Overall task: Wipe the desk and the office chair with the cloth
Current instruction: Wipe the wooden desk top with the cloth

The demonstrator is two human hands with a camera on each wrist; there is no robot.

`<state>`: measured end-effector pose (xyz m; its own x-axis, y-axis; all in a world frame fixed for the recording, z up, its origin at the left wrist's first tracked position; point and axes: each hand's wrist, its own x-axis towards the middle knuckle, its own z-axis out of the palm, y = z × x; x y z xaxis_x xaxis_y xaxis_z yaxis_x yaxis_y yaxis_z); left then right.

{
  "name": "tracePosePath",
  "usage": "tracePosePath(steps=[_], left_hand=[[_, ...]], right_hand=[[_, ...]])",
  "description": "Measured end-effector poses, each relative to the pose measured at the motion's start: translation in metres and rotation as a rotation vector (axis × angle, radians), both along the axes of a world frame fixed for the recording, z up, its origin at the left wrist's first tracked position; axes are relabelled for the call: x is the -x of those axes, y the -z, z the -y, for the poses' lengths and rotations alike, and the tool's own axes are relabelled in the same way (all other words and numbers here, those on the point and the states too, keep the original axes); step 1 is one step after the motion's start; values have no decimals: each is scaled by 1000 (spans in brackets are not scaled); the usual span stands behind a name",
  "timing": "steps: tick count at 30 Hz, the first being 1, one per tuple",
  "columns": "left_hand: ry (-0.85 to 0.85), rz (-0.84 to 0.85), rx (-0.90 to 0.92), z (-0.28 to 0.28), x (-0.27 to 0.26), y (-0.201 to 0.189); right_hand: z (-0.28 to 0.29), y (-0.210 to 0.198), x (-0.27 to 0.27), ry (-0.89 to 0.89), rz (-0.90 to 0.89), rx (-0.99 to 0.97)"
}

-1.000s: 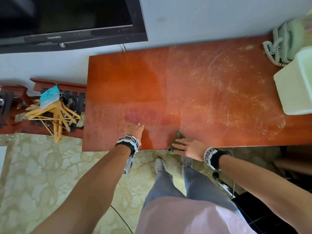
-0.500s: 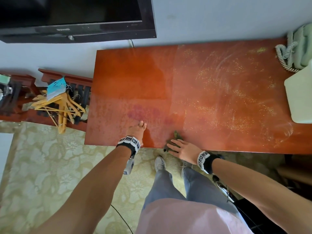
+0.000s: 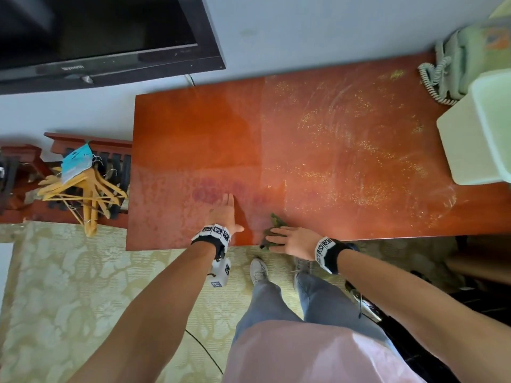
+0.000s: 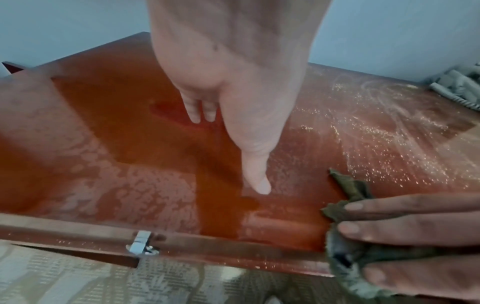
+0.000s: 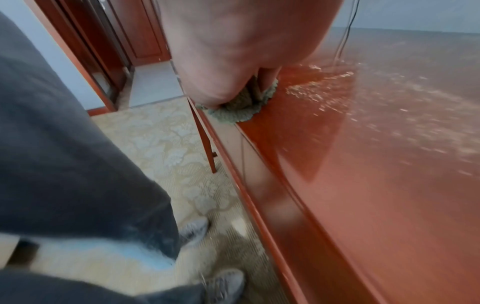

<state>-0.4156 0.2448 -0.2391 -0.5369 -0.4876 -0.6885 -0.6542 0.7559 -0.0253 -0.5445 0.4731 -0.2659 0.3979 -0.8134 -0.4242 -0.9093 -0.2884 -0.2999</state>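
Hangers: over on the far left we had a pile of yellow hangers (image 3: 83, 193) on a low rack beside the desk, nothing to do with the job.
Left hand: our left hand (image 3: 224, 214) lay flat on the desk (image 3: 193, 128), fingers straight and together, thumb out to the side, gripping nothing, just propping us up.
Cloth: the cloth (image 3: 273, 226) was a small bunched olive rag at the desk's near edge, just right of the left hand but not touching it. Its long axis looked to run roughly front to back, one pointed corner aimed at the wall and the other end drooping over the edge.
Right hand: our right hand (image 3: 290, 240) pressed down on the cloth with straight, spread fingers, so more of a push than a grip.
Progress: the left part of the desk looked smeary and damp, so probably already wiped. The right part showed dusty swirls and glittery specks, so our guess was about halfway on the desk.
Right end: the phone (image 3: 459, 64) and a pale tub (image 3: 475, 134) sat there; wiping around them was left to do.
Chair: not clearly in view, so we counted it as not yet done.
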Motion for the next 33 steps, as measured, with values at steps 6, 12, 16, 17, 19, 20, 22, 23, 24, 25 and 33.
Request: tracePosePath(steps=[6, 12, 16, 17, 19, 20, 22, 23, 24, 25, 33], left_hand=[[94, 124, -26, -6, 1, 9], [104, 277, -117, 11, 28, -11], [74, 297, -105, 13, 38, -14], [61, 302, -101, 12, 40, -14], [56, 324, -96, 11, 43, -16], [61, 343, -103, 10, 45, -17], [68, 388, -130, 11, 47, -23], [76, 405, -141, 12, 48, -24], [89, 412, -147, 13, 48, -25], [106, 413, -152, 16, 48, -26], [160, 436, -217, 28, 40, -32]], right_hand=[[-52, -5, 63, -61, -22, 110], [-48, 1, 62, -85, -21, 92], [-27, -1, 45, -94, 2, 26], [-20, -1, 39, -91, 2, 4], [-3, -1, 26, -69, 10, -14], [5, 0, 19, -51, 22, -17], [20, 4, 8, -13, 46, -48], [26, 5, 5, 1, 60, -63], [31, 6, 3, 11, 73, -63], [36, 6, 3, 17, 80, -50], [48, -2, 57, 292, 56, -31]])
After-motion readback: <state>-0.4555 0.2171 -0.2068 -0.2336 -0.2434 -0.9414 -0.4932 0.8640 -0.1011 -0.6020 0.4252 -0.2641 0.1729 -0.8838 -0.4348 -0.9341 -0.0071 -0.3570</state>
